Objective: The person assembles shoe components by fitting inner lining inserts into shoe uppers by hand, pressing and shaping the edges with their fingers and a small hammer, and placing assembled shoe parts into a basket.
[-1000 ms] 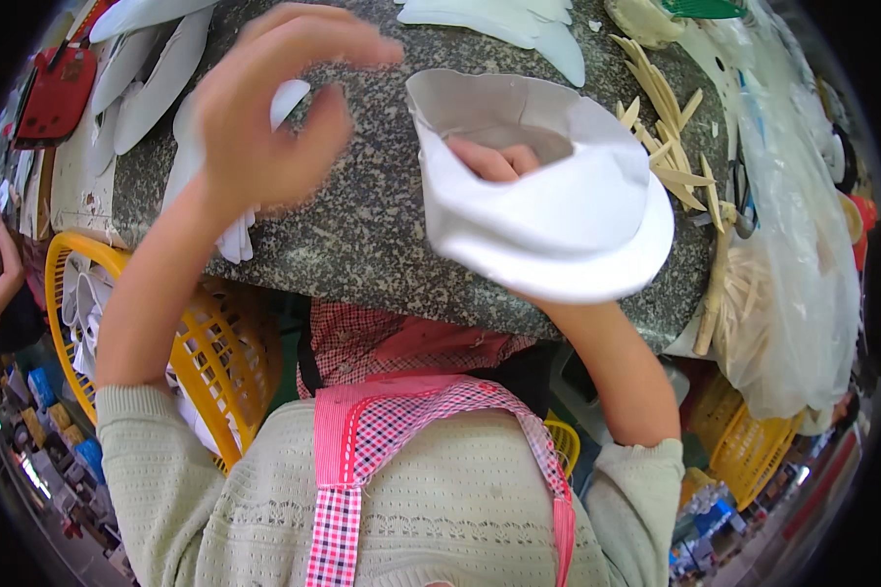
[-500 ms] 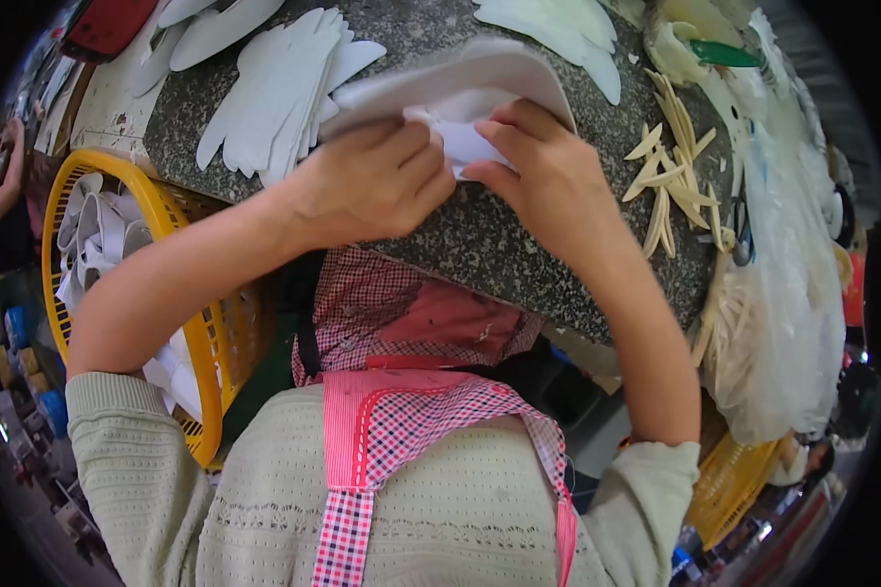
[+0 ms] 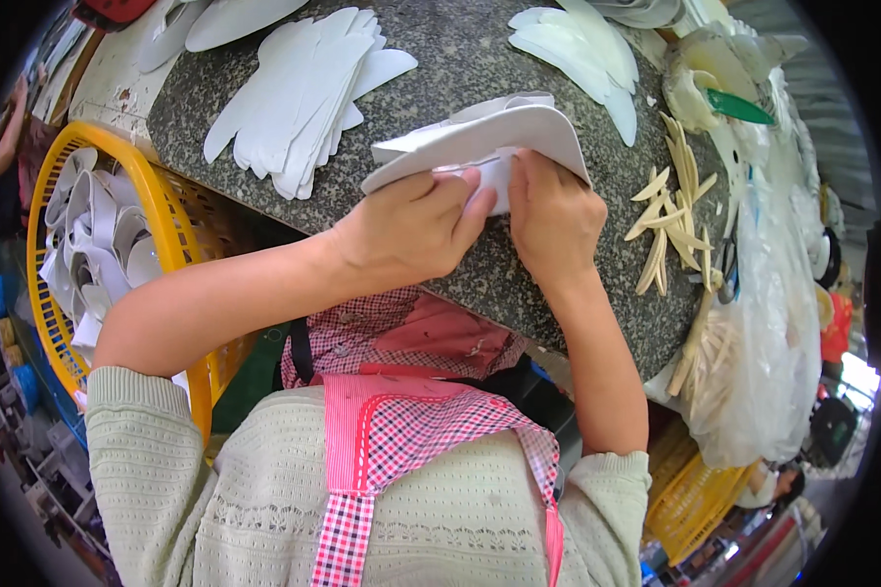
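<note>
Over the near part of the speckled dark tabletop [image 3: 450, 73], I hold a white shoe piece [image 3: 480, 137]: a curved, sole-shaped sheet with folded white material attached. My left hand [image 3: 416, 223] grips its left lower edge, thumb and fingers pinched together near the middle. At the right part of the same edge, my right hand [image 3: 556, 215] is closed on it, fingertips tucked underneath. A white flap shows between the two hands. The far side of the fingers is hidden by the piece.
A stack of flat white pieces [image 3: 299, 103] lies at left, another white pile [image 3: 587, 59] at far right. Cream curved strips [image 3: 671, 220] are scattered at right, beside clear plastic bags [image 3: 764, 342] and a whitish container [image 3: 700, 68]. A yellow basket [image 3: 157, 220] of white pieces stands left.
The white shoe piece has come nearer and tilted, showing folded material at its far edge. My right hand has turned its fingers in under the edge; my left thumb now points right.
</note>
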`<state>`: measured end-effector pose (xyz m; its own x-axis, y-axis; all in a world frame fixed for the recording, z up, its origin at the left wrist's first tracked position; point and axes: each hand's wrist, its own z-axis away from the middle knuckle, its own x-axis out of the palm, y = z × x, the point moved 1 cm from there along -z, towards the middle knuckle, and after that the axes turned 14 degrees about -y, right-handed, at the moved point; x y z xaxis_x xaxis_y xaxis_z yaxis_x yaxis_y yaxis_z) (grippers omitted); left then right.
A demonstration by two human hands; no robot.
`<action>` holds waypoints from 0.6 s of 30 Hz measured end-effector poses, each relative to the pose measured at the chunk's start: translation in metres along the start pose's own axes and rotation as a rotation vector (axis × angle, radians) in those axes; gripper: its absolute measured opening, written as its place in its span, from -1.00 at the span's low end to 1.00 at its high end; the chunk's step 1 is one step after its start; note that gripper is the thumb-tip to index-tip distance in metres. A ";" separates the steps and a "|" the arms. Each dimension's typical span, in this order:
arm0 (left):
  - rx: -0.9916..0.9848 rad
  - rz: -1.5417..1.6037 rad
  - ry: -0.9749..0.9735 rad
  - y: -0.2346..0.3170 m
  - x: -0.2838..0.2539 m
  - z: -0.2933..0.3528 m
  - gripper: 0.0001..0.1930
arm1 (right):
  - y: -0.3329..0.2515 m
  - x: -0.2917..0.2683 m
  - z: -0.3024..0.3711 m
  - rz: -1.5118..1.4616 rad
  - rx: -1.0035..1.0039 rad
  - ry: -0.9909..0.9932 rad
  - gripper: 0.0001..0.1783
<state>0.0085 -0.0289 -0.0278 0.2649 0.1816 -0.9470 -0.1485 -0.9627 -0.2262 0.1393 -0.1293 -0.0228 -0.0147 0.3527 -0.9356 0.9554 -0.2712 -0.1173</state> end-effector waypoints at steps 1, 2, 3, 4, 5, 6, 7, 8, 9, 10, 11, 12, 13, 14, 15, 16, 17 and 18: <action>0.057 0.008 -0.011 0.000 -0.003 0.001 -0.63 | 0.001 0.001 -0.001 0.009 0.030 0.008 -0.89; 0.047 0.015 -0.011 -0.002 -0.006 0.001 -0.63 | 0.000 0.001 -0.003 0.010 0.022 -0.001 -0.89; 0.116 -0.004 -0.085 -0.003 -0.008 0.000 -0.63 | 0.000 -0.001 -0.006 0.008 0.063 -0.043 -0.90; 0.185 -0.026 -0.160 -0.005 -0.009 0.000 -0.64 | 0.000 -0.001 -0.009 0.006 0.103 -0.082 -0.91; 0.175 -0.023 -0.160 -0.006 -0.007 0.001 -0.64 | 0.001 -0.002 -0.007 0.006 0.095 -0.088 -0.91; 0.186 0.002 -0.149 -0.006 -0.005 0.002 -0.65 | 0.003 -0.005 -0.002 -0.058 0.001 -0.158 -0.90; 0.204 0.025 -0.135 -0.007 -0.004 0.002 -0.66 | 0.005 -0.007 0.003 -0.120 -0.085 -0.224 -0.87; 0.203 0.024 -0.135 -0.007 -0.004 0.003 -0.66 | 0.008 -0.004 0.007 -0.119 -0.086 -0.224 -0.87; 0.182 0.056 -0.168 -0.005 -0.005 0.005 -0.67 | 0.009 0.001 0.013 -0.074 -0.205 -0.145 -0.81; 0.163 0.091 -0.201 -0.003 -0.005 0.006 -0.68 | 0.009 0.004 0.018 -0.030 -0.321 -0.068 -0.74; 0.164 0.092 -0.203 -0.002 -0.005 0.007 -0.68 | 0.008 0.007 0.020 0.011 -0.349 -0.048 -0.67; 0.136 0.084 -0.174 -0.002 -0.005 0.008 -0.70 | 0.008 0.007 0.020 0.009 -0.347 -0.048 -0.67; 0.107 0.075 -0.143 -0.002 -0.005 0.007 -0.72 | 0.009 0.007 0.019 0.007 -0.362 -0.047 -0.67; 0.107 0.075 -0.142 -0.001 -0.004 0.007 -0.72 | 0.010 0.006 0.019 0.006 -0.376 -0.045 -0.68; 0.096 0.106 -0.130 -0.001 -0.001 0.008 -0.72 | 0.010 0.004 0.021 0.006 -0.375 -0.045 -0.68; 0.084 0.135 -0.116 -0.003 0.000 0.009 -0.72 | 0.009 0.001 0.022 -0.039 -0.350 -0.093 -0.68; 0.084 0.132 -0.115 -0.006 0.001 0.011 -0.72 | 0.009 -0.001 0.023 -0.084 -0.324 -0.141 -0.68; 0.086 0.122 -0.028 -0.009 0.001 0.015 -0.71 | 0.009 -0.001 0.023 -0.083 -0.324 -0.139 -0.68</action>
<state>-0.0043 -0.0170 -0.0304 0.2129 0.0707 -0.9745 -0.2592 -0.9575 -0.1261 0.1411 -0.1525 -0.0301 -0.1147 0.2308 -0.9662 0.9928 0.0594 -0.1037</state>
